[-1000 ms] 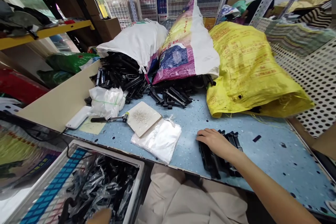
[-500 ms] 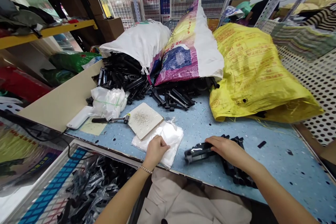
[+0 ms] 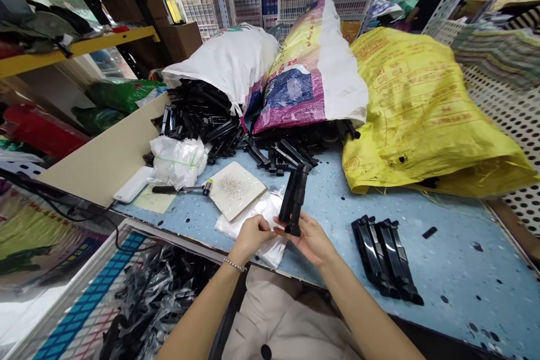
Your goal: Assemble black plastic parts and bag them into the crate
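Observation:
My right hand [image 3: 310, 237] grips the lower end of a long black plastic part [image 3: 295, 199] and holds it upright over the blue table [image 3: 447, 253]. My left hand [image 3: 252, 234] is closed in a pinch on the top clear plastic bag [image 3: 270, 211] of a small stack, right beside the black part's lower end. A row of the same black parts [image 3: 386, 256] lies on the table to the right of my hands.
Three sacks lie at the back: white [image 3: 228, 62], pink-and-white [image 3: 307, 73] and yellow [image 3: 417, 107], with black parts [image 3: 202, 118] spilling out. A tile with small screws [image 3: 236, 188], a screwdriver [image 3: 179, 188] and a bin of bagged parts [image 3: 139, 304] are at the left.
My right hand lifted one black part off the row and brought it left, upright, to my left hand. My left hand came up from the bin to the bags and pinched one.

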`<state>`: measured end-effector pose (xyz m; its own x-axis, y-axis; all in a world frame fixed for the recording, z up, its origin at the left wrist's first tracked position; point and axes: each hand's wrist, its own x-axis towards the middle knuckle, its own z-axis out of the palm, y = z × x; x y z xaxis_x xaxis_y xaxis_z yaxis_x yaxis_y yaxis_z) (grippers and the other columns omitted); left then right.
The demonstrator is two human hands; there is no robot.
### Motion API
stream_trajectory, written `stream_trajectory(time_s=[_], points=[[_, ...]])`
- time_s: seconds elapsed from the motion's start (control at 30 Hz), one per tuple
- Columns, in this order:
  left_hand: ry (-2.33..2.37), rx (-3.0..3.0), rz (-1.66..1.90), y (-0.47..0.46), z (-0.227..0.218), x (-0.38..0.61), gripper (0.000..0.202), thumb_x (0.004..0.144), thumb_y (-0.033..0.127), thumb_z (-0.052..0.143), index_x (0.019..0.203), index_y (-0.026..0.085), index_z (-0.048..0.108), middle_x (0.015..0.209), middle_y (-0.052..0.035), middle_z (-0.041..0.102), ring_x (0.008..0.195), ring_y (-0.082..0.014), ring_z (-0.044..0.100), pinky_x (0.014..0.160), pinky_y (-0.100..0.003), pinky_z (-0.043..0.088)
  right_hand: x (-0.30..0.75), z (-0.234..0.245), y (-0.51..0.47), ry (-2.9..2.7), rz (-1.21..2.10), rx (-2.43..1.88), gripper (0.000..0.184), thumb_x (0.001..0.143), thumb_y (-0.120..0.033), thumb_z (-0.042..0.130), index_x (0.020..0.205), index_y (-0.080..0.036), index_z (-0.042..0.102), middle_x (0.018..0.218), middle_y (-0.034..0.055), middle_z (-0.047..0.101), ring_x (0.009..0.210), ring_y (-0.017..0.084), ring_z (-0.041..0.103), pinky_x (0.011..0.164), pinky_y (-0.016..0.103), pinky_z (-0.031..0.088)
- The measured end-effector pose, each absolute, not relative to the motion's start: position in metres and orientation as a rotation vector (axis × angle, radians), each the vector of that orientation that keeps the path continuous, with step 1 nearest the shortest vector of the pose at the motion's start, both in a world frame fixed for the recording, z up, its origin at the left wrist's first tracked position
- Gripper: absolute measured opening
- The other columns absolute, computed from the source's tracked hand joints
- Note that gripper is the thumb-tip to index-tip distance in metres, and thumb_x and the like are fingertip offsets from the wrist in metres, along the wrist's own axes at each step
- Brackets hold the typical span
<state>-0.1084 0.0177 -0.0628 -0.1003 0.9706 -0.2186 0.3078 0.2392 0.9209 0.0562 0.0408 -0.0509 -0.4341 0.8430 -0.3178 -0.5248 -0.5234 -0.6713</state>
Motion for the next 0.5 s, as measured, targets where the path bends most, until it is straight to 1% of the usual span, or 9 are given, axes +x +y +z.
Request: stream_trajectory(time_s=[0.07, 0.13, 0.2, 0.23, 0.3, 0.37, 0.43, 0.5], points=[[1.57, 1.252, 0.936, 0.015, -0.055, -0.114, 0.015, 0.067, 0.02, 0.064, 0.064, 0.018, 0.05, 0.059, 0.0042, 0.052, 0.055, -0.0103, 0.048, 0.052, -0.021, 0.039, 0.05, -0.062, 0.047, -0.576, 1.98, -0.867, 0.032, 0.065, -0.036, 0.081, 0.086, -0.017, 0.067, 0.091, 0.0058, 0.071, 0.098, 0.022, 0.065, 0.084, 0.039, 0.054], [1.594, 1.43, 0.987, 0.008, -0.043, -0.124, 0.007, 0.076, 0.015, 0.054, 0.069, 0.018, 0.052, 0.072, -0.0011, 0.06, 0.067, -0.0138, 0.056, 0.064, -0.026, 0.046, 0.048, -0.071, 0.052, -0.549, 1.939, -0.902, 0.032, 0.064, -0.036, 0.081, 0.085, -0.017, 0.067, 0.091, 0.0049, 0.071, 0.098, 0.022, 0.065, 0.084, 0.038, 0.055], [1.724, 1.752, 0.931, 0.0, -0.03, -0.133, 0.017, 0.08, 0.007, 0.044, 0.072, 0.017, 0.056, 0.089, -0.0079, 0.064, 0.085, -0.0191, 0.058, 0.078, -0.034, 0.049, 0.052, -0.074, 0.052, -0.542, 1.906, -0.914, 0.032, 0.064, -0.037, 0.081, 0.085, -0.018, 0.067, 0.09, 0.004, 0.07, 0.097, 0.021, 0.064, 0.082, 0.037, 0.056], [1.805, 1.915, 0.831, -0.003, -0.025, -0.137, 0.022, 0.08, 0.003, 0.041, 0.074, 0.016, 0.059, 0.095, -0.0109, 0.064, 0.092, -0.0219, 0.058, 0.084, -0.039, 0.048, 0.055, -0.073, 0.049, -0.544, 1.895, -0.918, 0.031, 0.065, -0.037, 0.08, 0.085, -0.018, 0.067, 0.089, 0.0036, 0.07, 0.094, 0.02, 0.065, 0.081, 0.036, 0.056], [1.917, 2.102, 0.593, -0.005, -0.023, -0.141, 0.03, 0.079, 0.0, 0.038, 0.084, 0.014, 0.064, 0.102, -0.0148, 0.064, 0.1, -0.0258, 0.057, 0.089, -0.044, 0.047, 0.067, -0.068, 0.038, -0.557, 1.934, -0.913, 0.028, 0.068, -0.035, 0.078, 0.086, -0.017, 0.067, 0.087, 0.0039, 0.07, 0.085, 0.018, 0.066, 0.077, 0.033, 0.057], [1.888, 2.134, 0.528, -0.003, -0.029, -0.143, 0.04, 0.079, -0.002, 0.037, 0.106, 0.012, 0.063, 0.113, -0.0159, 0.061, 0.108, -0.0254, 0.056, 0.094, -0.044, 0.047, 0.082, -0.064, 0.018, -0.569, 2.107, -0.872, 0.026, 0.073, -0.033, 0.075, 0.089, -0.014, 0.067, 0.083, 0.0055, 0.07, 0.073, 0.015, 0.066, 0.069, 0.03, 0.057], [1.801, 2.085, 0.628, 0.001, -0.039, -0.145, 0.052, 0.078, -0.002, 0.037, 0.125, 0.012, 0.053, 0.128, -0.015, 0.054, 0.118, -0.0228, 0.052, 0.102, -0.04, 0.044, 0.095, -0.066, -0.006, -0.541, 2.379, -0.796, 0.026, 0.078, -0.031, 0.07, 0.094, -0.011, 0.067, 0.08, 0.0078, 0.07, 0.066, 0.014, 0.065, 0.061, 0.025, 0.056], [1.705, 2.017, 0.732, 0.002, -0.044, -0.147, 0.059, 0.078, -0.001, 0.038, 0.134, 0.014, 0.045, 0.137, -0.0136, 0.047, 0.127, -0.0214, 0.046, 0.107, -0.039, 0.04, 0.101, -0.074, -0.027, -0.426, 2.635, -0.711, 0.031, 0.08, -0.032, 0.068, 0.1, -0.008, 0.065, 0.08, 0.0092, 0.07, 0.066, 0.013, 0.065, 0.058, 0.021, 0.053]])
